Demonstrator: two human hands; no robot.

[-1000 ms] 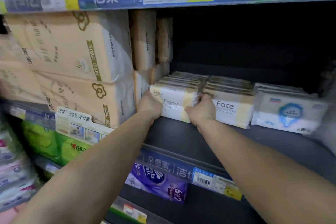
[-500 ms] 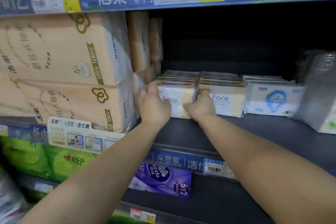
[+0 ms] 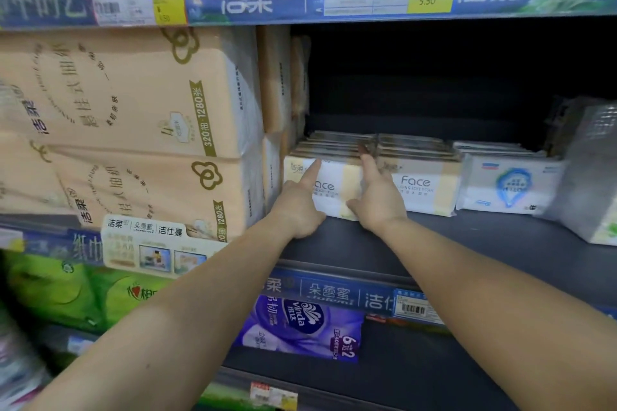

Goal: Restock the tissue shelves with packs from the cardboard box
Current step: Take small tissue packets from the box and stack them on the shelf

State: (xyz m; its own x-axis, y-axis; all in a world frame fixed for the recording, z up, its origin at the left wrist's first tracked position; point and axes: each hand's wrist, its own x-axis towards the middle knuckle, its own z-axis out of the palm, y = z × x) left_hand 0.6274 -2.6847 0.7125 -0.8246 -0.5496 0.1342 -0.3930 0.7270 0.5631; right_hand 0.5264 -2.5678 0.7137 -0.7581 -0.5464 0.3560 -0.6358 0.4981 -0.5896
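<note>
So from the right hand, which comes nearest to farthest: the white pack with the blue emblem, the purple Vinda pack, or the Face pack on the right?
1. Right Face pack, beside the right hand.
2. White pack with the blue emblem, farther right on that shelf.
3. Purple Vinda pack, on the shelf below.

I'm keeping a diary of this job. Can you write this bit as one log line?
step: seating Face tissue pack | left hand: forefinger on front | right hand: fingers on right edge | shelf: room in front
</note>
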